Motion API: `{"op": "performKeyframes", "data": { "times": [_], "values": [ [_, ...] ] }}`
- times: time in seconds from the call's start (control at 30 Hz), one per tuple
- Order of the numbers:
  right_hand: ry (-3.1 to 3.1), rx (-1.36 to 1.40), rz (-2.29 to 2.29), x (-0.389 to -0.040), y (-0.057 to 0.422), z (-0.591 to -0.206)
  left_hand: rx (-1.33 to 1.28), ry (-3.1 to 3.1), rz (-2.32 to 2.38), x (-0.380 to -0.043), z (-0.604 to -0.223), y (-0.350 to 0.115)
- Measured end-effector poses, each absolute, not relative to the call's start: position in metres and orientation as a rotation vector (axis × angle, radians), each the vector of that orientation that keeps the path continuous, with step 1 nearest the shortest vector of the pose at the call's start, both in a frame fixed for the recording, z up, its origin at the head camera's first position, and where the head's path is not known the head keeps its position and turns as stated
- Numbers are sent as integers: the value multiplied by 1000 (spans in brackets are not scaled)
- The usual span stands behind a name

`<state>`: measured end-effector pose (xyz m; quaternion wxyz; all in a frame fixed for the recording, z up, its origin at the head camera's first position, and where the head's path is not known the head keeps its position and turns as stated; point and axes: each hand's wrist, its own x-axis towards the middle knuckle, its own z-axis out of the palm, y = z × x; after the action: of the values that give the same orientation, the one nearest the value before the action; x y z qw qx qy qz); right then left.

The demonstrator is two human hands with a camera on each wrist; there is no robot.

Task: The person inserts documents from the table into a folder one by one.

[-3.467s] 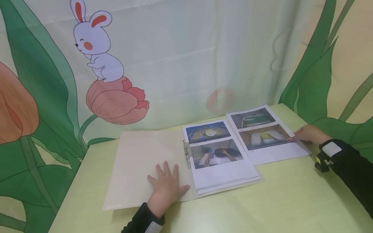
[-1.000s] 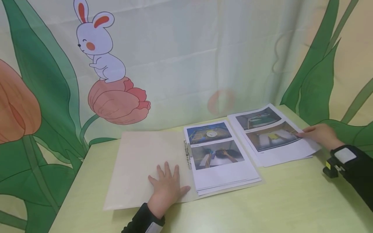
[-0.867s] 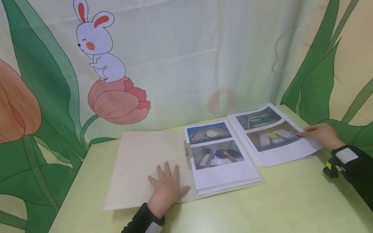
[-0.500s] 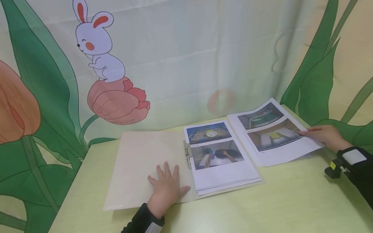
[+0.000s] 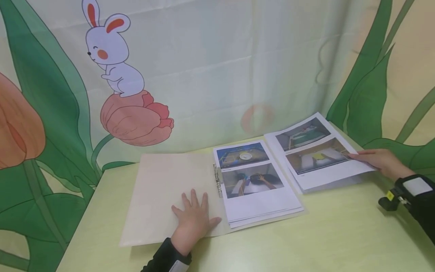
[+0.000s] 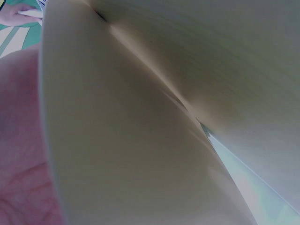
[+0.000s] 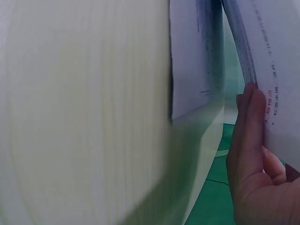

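A beige ring folder (image 5: 163,189) lies open on the table, its metal ring clip (image 5: 217,181) along the fold. My left hand (image 5: 193,218) rests with spread fingers on the bare left cover, near the bottom edge. Printed pages with photos (image 5: 261,207) fill the folder's right side. Further right, my right hand (image 5: 385,162) pinches the right edge of a loose printed sheet (image 5: 329,173), thumb hidden beneath. That edge is lifted and the sheet bows. In the right wrist view the fingers (image 7: 253,122) press the raised sheet, and another sheet (image 7: 192,70) lies below on the table.
The pale green table (image 5: 306,241) extends in front of the folder. Behind it hangs a curtain (image 5: 210,75) printed with a rabbit and tulips. A small black device (image 5: 389,202) sits at the right wrist.
My right hand has shifted right and raised the right edge of the loose sheet, whose far corner has risen, with paper showing below. The left hand has stayed on the folder.
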<state>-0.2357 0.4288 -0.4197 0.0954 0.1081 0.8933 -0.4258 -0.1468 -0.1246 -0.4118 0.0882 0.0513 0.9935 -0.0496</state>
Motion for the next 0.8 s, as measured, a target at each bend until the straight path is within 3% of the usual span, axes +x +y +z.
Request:
{"op": "performKeyframes", "data": {
  "times": [0.8],
  "values": [
    [2536,234,-1316,-237,405,-407,170,2967,-143,-149,-413,-126]
  ]
}}
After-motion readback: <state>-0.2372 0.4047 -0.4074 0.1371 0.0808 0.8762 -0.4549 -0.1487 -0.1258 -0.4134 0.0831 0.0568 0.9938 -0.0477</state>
